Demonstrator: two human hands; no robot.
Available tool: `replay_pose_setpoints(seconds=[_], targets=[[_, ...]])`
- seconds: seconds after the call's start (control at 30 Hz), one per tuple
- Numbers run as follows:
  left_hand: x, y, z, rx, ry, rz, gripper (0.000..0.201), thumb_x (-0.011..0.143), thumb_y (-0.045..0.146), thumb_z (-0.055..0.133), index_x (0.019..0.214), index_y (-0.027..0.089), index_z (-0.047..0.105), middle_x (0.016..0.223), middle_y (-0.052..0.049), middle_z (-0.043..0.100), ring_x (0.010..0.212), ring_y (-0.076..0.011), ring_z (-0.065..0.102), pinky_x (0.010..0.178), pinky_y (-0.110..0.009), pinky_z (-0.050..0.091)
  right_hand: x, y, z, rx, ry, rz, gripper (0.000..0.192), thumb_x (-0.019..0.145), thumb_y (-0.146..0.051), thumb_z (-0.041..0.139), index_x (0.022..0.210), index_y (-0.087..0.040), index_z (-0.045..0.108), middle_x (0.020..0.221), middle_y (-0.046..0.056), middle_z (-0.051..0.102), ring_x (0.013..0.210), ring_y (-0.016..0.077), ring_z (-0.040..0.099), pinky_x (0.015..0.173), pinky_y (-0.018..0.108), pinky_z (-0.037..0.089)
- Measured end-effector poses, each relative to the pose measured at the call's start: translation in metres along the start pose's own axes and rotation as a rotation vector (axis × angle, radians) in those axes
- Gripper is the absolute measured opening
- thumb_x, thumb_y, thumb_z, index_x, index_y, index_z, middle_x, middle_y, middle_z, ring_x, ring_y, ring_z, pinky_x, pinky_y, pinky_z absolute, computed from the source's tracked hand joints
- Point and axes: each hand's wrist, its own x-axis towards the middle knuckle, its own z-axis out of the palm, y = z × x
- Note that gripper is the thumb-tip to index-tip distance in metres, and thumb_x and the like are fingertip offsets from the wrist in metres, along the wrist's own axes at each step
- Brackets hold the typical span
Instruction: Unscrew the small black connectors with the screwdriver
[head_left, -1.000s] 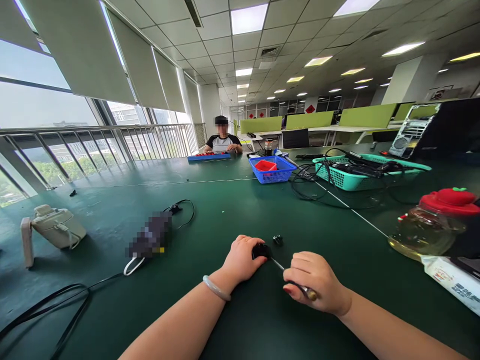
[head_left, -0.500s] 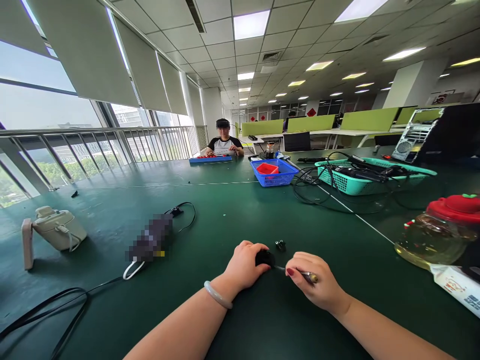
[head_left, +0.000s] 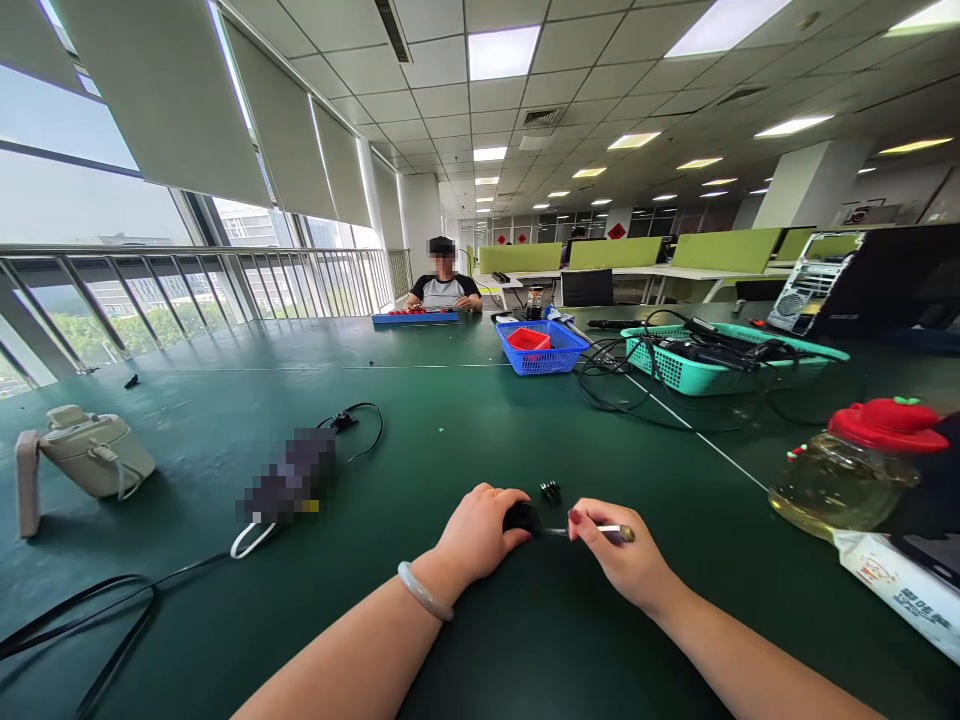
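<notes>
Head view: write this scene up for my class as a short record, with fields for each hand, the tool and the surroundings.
Left hand: holds a black object
Right hand: grips a thin tool
Tool: aimed at the black object; contact too small to tell
Near the hands: small black part on the green table
Picture's right: red-lidded jar, white packet
Farther back: blue basket holding a red container, teal basket

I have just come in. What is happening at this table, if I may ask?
A person's left hand holds a small black object on the green table. The right hand grips a slim tool, its shaft pointing at that object; whether the tip touches is unclear. A small dark piece lies just beyond. Farther off, another person sits behind a blue tray.
</notes>
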Motion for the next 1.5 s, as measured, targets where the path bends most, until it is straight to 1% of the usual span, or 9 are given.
replay_pose_setpoints(seconds=[0.27,0.53,0.63,0.73,0.87,1.03,1.1,1.27,1.5], targets=[[0.000,0.005,-0.004,0.055,-0.006,0.079,0.039,0.080,0.030,0.072,0.117,0.023,0.064,0.108,-0.005,0.073,0.102,-0.0257,0.060,0.092,-0.039,0.048,-0.001,0.002,0.003,-0.006,0.043,0.020,0.054,0.091,-0.062,0.044,0.058,-0.020,0.049,0.050,-0.004,0.036,0.047,0.0109,0.033,0.046,0.025,0.028],[-0.002,0.006,-0.006,0.105,0.010,0.118,0.034,0.082,0.032,0.069,0.114,0.023,0.065,0.105,-0.005,0.073,0.099,-0.0264,0.061,0.090,-0.039,0.047,-0.003,-0.005,0.006,-0.087,0.012,-0.048,0.050,0.093,-0.055,0.043,0.057,-0.020,0.046,0.050,-0.004,0.038,0.047,0.0105,0.035,0.046,0.024,0.029],[-0.002,0.009,-0.007,0.152,-0.006,0.115,0.034,0.083,0.037,0.067,0.114,0.023,0.065,0.101,-0.007,0.073,0.096,-0.0269,0.063,0.088,-0.040,0.047,-0.004,-0.006,0.007,-0.184,-0.016,-0.144,0.046,0.095,-0.047,0.044,0.056,-0.020,0.045,0.051,-0.003,0.043,0.048,0.0104,0.039,0.047,0.024,0.030],[-0.003,0.012,-0.007,0.201,-0.028,0.125,0.034,0.084,0.040,0.066,0.113,0.022,0.066,0.098,-0.008,0.074,0.094,-0.0279,0.064,0.086,-0.041,0.047,-0.007,-0.008,0.009,-0.300,-0.050,-0.301,0.041,0.093,-0.038,0.049,0.056,-0.020,0.045,0.051,-0.002,0.046,0.048,0.0103,0.041,0.048,0.024,0.031],[-0.003,0.013,-0.007,0.223,-0.036,0.129,0.035,0.083,0.039,0.067,0.113,0.021,0.066,0.098,-0.009,0.073,0.094,-0.0287,0.065,0.085,-0.041,0.047,-0.010,-0.012,0.008,-0.344,-0.084,-0.427,0.034,0.092,-0.032,0.054,0.061,-0.020,0.049,0.053,-0.002,0.052,0.049,0.0107,0.046,0.050,0.024,0.033],[-0.002,0.012,-0.006,0.203,-0.024,0.113,0.032,0.084,0.041,0.065,0.110,0.023,0.067,0.095,-0.007,0.074,0.092,-0.0272,0.065,0.083,-0.039,0.047,-0.013,-0.017,-0.003,-0.323,0.049,-0.582,0.031,0.094,-0.030,0.049,0.063,-0.022,0.048,0.052,-0.002,0.049,0.048,0.0119,0.042,0.049,0.026,0.032],[-0.002,0.011,-0.006,0.200,-0.022,0.114,0.032,0.084,0.042,0.065,0.110,0.023,0.067,0.095,-0.007,0.074,0.092,-0.0268,0.065,0.084,-0.039,0.047,-0.014,-0.018,-0.005,-0.313,0.089,-0.617,0.028,0.094,-0.031,0.049,0.067,-0.022,0.049,0.054,-0.002,0.049,0.049,0.0124,0.042,0.049,0.026,0.032],[-0.004,0.012,-0.005,0.219,-0.005,0.110,0.031,0.083,0.042,0.066,0.108,0.024,0.067,0.091,-0.006,0.073,0.088,-0.0263,0.066,0.082,-0.038,0.047,-0.014,-0.016,0.001,-0.358,0.049,-0.618,0.025,0.092,-0.034,0.053,0.072,-0.022,0.050,0.056,-0.002,0.050,0.050,0.0122,0.043,0.050,0.026,0.033],[-0.005,0.016,-0.008,0.237,-0.025,0.124,0.032,0.083,0.040,0.065,0.110,0.022,0.066,0.092,-0.007,0.073,0.090,-0.0274,0.065,0.083,-0.039,0.047,-0.013,-0.012,0.006,-0.290,-0.019,-0.445,0.028,0.093,-0.034,0.050,0.069,-0.021,0.049,0.056,-0.003,0.049,0.049,0.0112,0.045,0.049,0.024,0.034]])
